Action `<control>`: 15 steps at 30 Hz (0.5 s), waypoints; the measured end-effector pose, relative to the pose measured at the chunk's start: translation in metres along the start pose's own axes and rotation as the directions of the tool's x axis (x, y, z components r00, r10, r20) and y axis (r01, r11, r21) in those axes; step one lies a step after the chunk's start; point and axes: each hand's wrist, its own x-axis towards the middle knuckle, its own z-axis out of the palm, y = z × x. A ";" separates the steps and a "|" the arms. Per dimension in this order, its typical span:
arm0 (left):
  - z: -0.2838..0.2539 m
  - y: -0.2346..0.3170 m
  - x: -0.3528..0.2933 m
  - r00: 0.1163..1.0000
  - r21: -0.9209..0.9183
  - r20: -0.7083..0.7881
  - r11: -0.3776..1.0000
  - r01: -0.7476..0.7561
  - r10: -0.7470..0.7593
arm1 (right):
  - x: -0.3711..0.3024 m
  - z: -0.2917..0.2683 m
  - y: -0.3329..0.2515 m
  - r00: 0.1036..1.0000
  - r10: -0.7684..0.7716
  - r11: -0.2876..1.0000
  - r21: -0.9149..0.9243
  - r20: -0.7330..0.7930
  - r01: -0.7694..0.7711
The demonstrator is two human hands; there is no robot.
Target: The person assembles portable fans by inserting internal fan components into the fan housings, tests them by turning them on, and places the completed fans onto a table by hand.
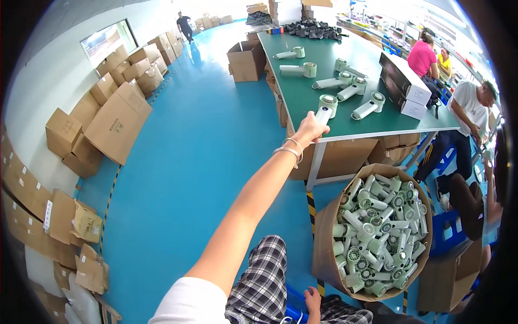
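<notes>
Above the frame's middle, a green fan [325,110] is held by the left hand [309,128], fingers wrapped around its handle, near a corner of the green table [300,99]. At bottom middle, the right hand [313,300] is seen; its grip cannot be told.

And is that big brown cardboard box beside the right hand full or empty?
Full: the big brown cardboard box is piled with pale green, round-headed handheld devices across its whole opening, hiding the bottom.
</notes>
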 end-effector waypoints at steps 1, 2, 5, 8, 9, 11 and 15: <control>-0.002 0.001 0.002 1.000 0.000 0.009 1.000 -0.007 0.007 | 0.003 0.002 0.002 1.000 -0.004 1.000 0.001 0.004 0.004; -0.004 -0.001 0.003 1.000 0.003 0.005 1.000 -0.009 0.009 | 0.006 0.005 0.003 0.999 -0.041 0.999 -0.003 0.004 0.041; -0.008 -0.008 0.001 0.989 -0.173 0.091 0.976 0.129 -0.114 | 0.009 0.010 0.004 0.992 -0.124 0.992 -0.008 0.010 0.124; -0.006 -0.007 -0.007 0.993 -0.132 0.030 0.984 0.119 -0.116 | 0.010 0.011 -0.001 0.979 -0.202 0.978 -0.060 -0.015 0.201; -0.005 -0.006 -0.013 0.994 -0.110 -0.008 0.988 0.112 -0.113 | 0.012 0.011 -0.005 0.978 -0.207 0.978 -0.040 -0.005 0.206; 0.011 -0.006 -0.036 0.995 -0.109 0.057 0.990 0.093 -0.087 | 0.016 0.006 -0.001 0.979 -0.204 0.979 -0.015 -0.015 0.204; 0.053 -0.037 -0.131 0.998 -0.160 0.012 0.986 -0.056 0.059 | 0.012 -0.003 -0.022 0.993 -0.115 0.936 0.332 -0.022 0.116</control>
